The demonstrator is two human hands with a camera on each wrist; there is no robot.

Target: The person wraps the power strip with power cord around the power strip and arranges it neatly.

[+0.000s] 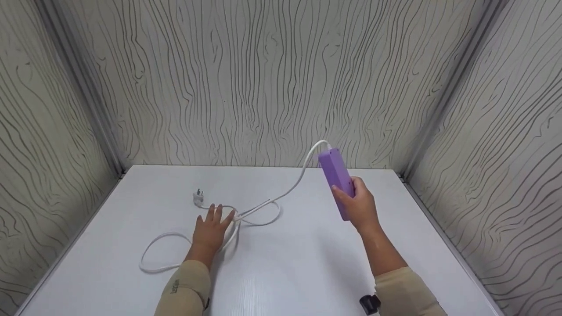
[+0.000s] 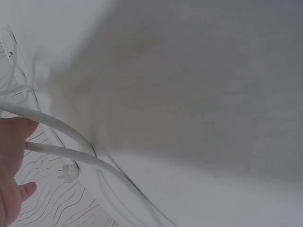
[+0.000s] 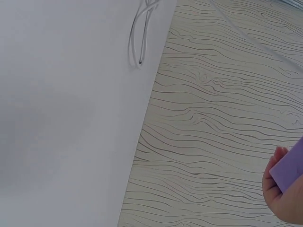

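A purple power strip is held by my right hand, raised over the table and tilted. Its thumb lies on the near face and fingers wrap the far side. In the right wrist view a corner of the strip shows at the edge. From its top end a white cord arches down to the left. My left hand, fingers spread, touches the cord where strands cross. Beyond its fingertips lies the white plug, prongs away from me. The left thumb is hidden. Two cord strands run by the fingers in the left wrist view.
A white table carries loose loops of the cord left of and beyond the left hand. Wood-patterned panels enclose the back and both sides. A small black object sits by the right sleeve.
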